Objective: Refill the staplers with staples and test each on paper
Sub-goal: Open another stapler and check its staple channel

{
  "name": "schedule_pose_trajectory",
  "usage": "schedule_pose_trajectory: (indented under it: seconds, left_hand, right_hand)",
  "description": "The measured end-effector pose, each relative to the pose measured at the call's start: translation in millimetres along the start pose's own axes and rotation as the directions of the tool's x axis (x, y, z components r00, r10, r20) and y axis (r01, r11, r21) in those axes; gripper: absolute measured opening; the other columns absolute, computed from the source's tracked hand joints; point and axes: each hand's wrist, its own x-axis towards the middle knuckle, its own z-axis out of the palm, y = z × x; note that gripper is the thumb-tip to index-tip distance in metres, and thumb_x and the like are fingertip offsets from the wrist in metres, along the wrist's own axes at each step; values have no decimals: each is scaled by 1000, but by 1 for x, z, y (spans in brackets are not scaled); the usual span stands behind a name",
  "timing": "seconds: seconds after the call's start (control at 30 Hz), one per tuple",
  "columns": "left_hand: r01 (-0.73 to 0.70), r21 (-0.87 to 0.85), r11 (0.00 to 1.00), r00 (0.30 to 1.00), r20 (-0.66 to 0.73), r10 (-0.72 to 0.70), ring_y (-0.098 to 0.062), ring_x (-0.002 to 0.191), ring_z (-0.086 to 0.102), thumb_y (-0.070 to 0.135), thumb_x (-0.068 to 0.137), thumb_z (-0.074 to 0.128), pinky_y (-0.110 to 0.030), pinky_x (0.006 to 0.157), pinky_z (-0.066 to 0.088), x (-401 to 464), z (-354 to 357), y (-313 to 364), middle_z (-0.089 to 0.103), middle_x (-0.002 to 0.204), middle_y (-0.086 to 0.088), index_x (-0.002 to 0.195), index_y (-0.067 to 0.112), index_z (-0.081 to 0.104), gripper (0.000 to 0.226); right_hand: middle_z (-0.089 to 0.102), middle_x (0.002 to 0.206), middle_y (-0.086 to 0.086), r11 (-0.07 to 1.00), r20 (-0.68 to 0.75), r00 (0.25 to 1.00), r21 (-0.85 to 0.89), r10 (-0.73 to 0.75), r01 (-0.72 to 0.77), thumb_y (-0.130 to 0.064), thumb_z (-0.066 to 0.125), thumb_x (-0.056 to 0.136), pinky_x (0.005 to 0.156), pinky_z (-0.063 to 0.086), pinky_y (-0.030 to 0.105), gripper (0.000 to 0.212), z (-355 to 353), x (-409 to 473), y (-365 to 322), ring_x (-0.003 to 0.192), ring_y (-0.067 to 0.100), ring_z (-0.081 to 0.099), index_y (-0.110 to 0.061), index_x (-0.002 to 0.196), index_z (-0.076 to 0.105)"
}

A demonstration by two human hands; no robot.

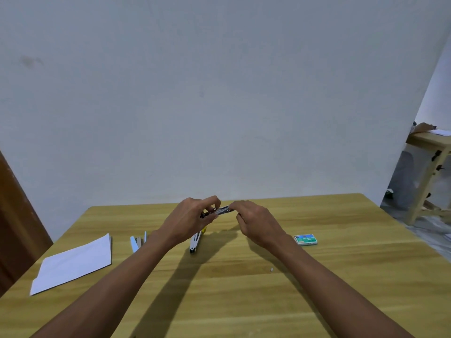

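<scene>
A small dark stapler [220,211] is held in the air above the far middle of a wooden table [341,276]. The left hand [192,217] pinches its left end with curled fingers; the right hand [256,220] grips its right end. Below the hands, a white stapler [195,243] lies on the table. A light blue stapler [138,242] lies open to its left, then a white paper stack [75,263]. A green staple box [305,239] sits to the right.
</scene>
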Motion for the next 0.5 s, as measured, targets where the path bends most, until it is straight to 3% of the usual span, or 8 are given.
schedule_pose_trajectory:
  seconds: [0.2,0.4,0.5]
  left_hand:
    - [-49,74,996,999,-12,50,-14,52,50,29,93,63,-27,51,42,0,4,1,68,84,11,99,27,51,13]
    - [-34,97,995,999,-38,38,-14,55,48,26,92,62,-29,52,40,-3,4,-3,63,77,10,96,30,49,14]
    - [-20,105,994,999,-28,23,-14,56,50,27,93,62,-29,53,42,-4,4,-6,63,77,8,95,31,48,15]
  right_hand:
    - [70,93,11,997,78,997,-80,-5,11,-19,31,85,60,56,40,42,5,7,-9,82,31,66,-3,94,68]
    - [66,112,6,990,92,993,110,77,-87,-4,41,83,81,52,37,43,6,11,-14,98,25,62,-10,115,69]
    - [66,116,5,968,97,986,194,139,-156,2,42,83,86,48,30,46,3,12,-15,101,21,61,-12,117,69]
